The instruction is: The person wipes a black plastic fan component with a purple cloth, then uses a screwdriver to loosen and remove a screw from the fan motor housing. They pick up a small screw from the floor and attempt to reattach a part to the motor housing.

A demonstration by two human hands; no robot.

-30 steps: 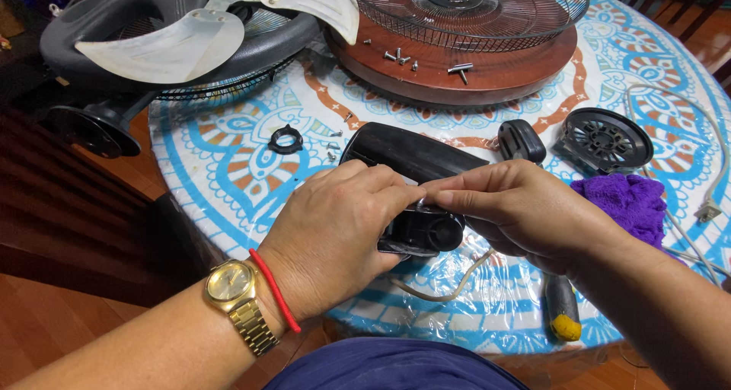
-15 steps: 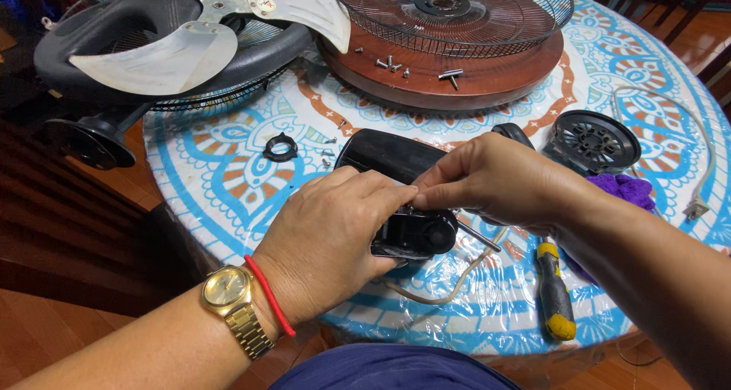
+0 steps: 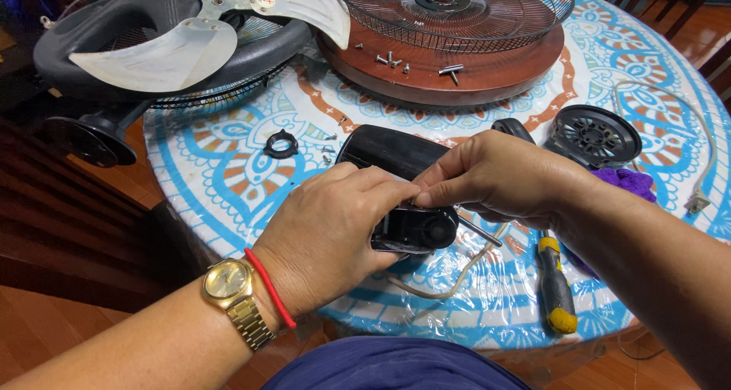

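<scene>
Black fan motor housing (image 3: 396,162), near edge of the patterned counter (image 3: 228,177): long axis runs from the far side toward the person, its knobbed near end tilted up and facing the camera; left hand (image 3: 335,230) closed around the near end from the side, right hand (image 3: 487,181) pinching its fingertips at the top edge of that end. By its look a rigid, smooth plastic shell, probably moderately heavy and somewhat slippery, best gripped around the body rather than by the beige cord (image 3: 457,272) trailing beneath. Nearby: yellow-handled screwdriver (image 3: 556,287), black ring nut (image 3: 281,143), loose screws (image 3: 392,59) on a round brown base (image 3: 457,82), wire grille (image 3: 457,9), fan blades (image 3: 205,32).
</scene>
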